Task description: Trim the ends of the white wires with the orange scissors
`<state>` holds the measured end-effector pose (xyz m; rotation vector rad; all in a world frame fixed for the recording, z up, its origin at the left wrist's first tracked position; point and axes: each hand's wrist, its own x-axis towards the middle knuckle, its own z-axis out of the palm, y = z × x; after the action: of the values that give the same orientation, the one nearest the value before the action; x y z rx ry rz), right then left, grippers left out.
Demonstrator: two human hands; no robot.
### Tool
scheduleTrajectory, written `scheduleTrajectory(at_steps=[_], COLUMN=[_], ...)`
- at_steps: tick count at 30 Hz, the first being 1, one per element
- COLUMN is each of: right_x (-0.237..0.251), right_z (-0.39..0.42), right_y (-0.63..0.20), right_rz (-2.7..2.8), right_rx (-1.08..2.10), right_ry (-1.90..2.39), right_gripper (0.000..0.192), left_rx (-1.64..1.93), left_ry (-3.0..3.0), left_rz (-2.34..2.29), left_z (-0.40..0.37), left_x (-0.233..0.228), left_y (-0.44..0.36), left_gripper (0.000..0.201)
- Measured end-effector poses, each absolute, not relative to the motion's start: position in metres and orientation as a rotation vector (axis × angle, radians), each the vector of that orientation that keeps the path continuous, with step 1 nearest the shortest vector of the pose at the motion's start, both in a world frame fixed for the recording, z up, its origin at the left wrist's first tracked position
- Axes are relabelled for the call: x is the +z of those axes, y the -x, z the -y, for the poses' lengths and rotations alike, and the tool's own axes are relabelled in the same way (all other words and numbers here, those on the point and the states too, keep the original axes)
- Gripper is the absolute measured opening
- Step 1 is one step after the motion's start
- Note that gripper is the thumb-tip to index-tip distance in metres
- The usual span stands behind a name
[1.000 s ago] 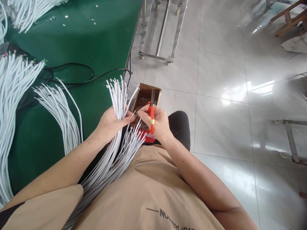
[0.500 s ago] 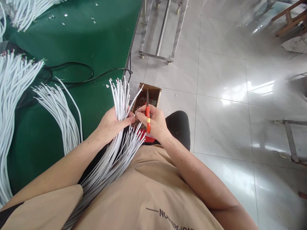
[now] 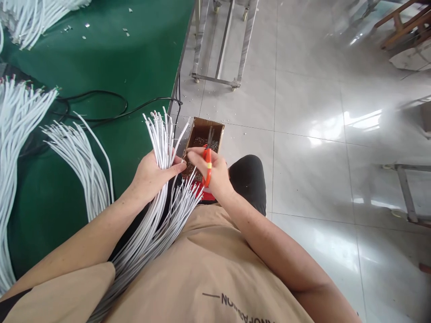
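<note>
My left hand [image 3: 153,172] is wrapped round a bundle of white cables [image 3: 160,146], whose cut ends point away from me. Between its thumb and fingers one cable end sticks out toward my right hand [image 3: 213,170]. Red-handled pliers or snips [image 3: 208,166] with a yellow band sit in my right hand, their dark jaws pointing away and a little blurred. The right thumb and forefinger come close to the single cable end; whether they touch it I cannot tell. A second spread of cables [image 3: 188,193] lies over my lap below both hands.
Beneath my hands a cardboard box [image 3: 220,132] holds small scraps. More cable bundles [image 3: 77,157] and a black cord [image 3: 134,110] lie on the green table [image 3: 148,54] at left. A metal wheeled frame [image 3: 215,80] stands on the tiled floor [image 3: 303,175], with scraps around it.
The cable bundle and my left hand have shifted slightly left in view. My right fingers have drawn a little apart from the left thumb, and the tool's jaws have tilted right.
</note>
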<state>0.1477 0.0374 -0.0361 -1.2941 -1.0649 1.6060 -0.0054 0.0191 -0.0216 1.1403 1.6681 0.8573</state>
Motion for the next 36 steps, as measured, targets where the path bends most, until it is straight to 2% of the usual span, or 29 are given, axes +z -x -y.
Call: scheduleTrajectory(at_steps=[4, 11, 19, 21, 25, 26, 27, 32, 36], right_x=[-0.039, -0.022, -0.011, -0.011, -0.012, -0.013, -0.014, -0.018, -0.023], right_z=[-0.042, -0.054, -0.073, -0.075, -0.073, -0.070, -0.068, -0.054, -0.054], right_y=[-0.150, -0.158, -0.161, -0.166, -0.168, -0.166, -0.163, -0.149, -0.150], right_rz=[1.084, 1.033, 1.175, 1.301, 1.636, 1.688, 1.710, 1.369, 1.110], right_rx=[1.569, 1.339, 1.478, 1.346, 0.811, 0.791, 0.862, 1.643, 1.869], right_ry=[1.333, 1.350, 1.384, 1.430, 1.471, 1.467, 1.464, 1.366, 1.208], right_gripper=[0.021, 0.037, 0.023, 0.020, 0.016, 0.017, 0.017, 0.020, 0.026], left_rx=[0.888, 0.905, 0.908, 0.863, 0.834, 0.864, 0.894, 0.931, 0.950], left_ry=[-0.925, -0.747, -0.912, -1.009, -1.119, -1.114, -1.099, -0.927, -0.856], left_rz=[-1.552, -1.579, -1.635, -1.668, -1.714, -1.695, -1.661, -1.491, -1.466], left_z=[-0.019, -0.020, -0.018, -0.019, -0.020, -0.021, -0.021, -0.021, -0.022], left_x=[-0.019, -0.017, -0.017, -0.015, -0.013, -0.013, -0.013, -0.020, -0.021], left_y=[0.002, 0.001, 0.002, 0.002, 0.002, 0.001, 0.001, 0.001, 0.002], left_gripper=[0.033, 0.034, 0.033, 0.029, 0.025, 0.024, 0.024, 0.030, 0.033])
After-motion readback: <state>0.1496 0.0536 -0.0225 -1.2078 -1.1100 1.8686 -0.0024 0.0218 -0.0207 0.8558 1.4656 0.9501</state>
